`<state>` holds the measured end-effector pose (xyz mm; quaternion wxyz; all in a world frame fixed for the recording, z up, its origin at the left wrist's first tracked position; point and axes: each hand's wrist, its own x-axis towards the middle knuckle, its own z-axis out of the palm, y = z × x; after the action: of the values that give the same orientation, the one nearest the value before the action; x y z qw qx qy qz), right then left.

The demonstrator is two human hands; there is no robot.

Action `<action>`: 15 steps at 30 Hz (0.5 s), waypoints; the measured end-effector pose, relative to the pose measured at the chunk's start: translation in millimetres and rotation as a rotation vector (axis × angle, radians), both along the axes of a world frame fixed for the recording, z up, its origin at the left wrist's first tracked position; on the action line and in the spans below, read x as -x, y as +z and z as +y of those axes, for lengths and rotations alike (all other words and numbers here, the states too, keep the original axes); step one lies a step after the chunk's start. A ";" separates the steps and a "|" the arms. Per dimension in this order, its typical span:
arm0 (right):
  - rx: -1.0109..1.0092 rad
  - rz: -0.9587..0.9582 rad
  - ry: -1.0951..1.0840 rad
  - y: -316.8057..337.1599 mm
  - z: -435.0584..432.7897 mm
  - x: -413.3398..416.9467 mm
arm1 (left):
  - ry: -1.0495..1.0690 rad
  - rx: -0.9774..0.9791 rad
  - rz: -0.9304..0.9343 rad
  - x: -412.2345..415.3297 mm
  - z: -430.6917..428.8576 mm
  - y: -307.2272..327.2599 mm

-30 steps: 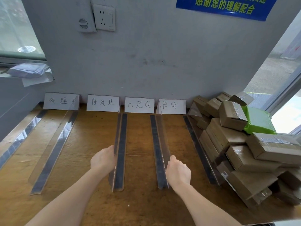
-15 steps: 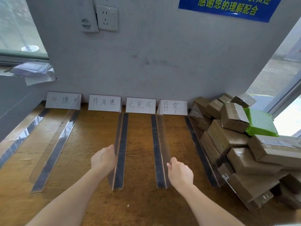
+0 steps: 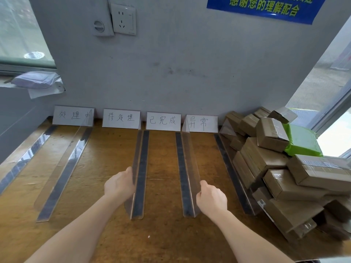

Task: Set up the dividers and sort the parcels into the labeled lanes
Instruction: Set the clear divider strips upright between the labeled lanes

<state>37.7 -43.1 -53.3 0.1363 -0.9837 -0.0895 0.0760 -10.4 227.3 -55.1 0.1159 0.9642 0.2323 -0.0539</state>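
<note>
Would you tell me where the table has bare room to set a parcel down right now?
The lanes are all bare wood. Roomiest looks between the second divider and third divider, gripped by the left hand. The right hand grips the fourth divider. Crowded: the parcels beyond the last divider.

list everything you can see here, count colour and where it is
table: one, brown wood, under everything
dividers: five, clear with dark bases, lying front to back across the table
labels: four, white with handwriting, standing along the wall
boxes: too many to count, brown, piled at the table's right
parcel: one, green, on the pile's far side
socket: one, white, high on the wall
sign: one, blue, top right of the wall
bag: one, pale grey, on the left sill
left hand: holds the middle divider
right hand: holds the fourth divider from the left
</note>
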 end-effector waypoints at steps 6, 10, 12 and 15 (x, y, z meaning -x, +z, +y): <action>0.002 -0.008 -0.001 -0.6 -1.5 -1.0 | 0.015 -0.011 -0.017 0.0 3.4 -0.6; 0.001 -0.012 0.004 0.3 -2.4 -1.1 | 0.018 -0.037 -0.004 0.9 4.4 -3.0; 0.004 -0.013 0.007 -0.3 -2.2 -0.9 | 0.023 -0.038 -0.007 0.4 4.8 -4.6; 0.001 -0.012 0.006 -0.5 -1.9 -0.3 | 0.033 -0.045 0.007 0.1 4.7 -5.2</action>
<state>38.0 -45.0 -53.8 0.1349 -0.9839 -0.0935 0.0706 -10.5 232.0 -60.3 0.0942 0.9624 0.2498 -0.0500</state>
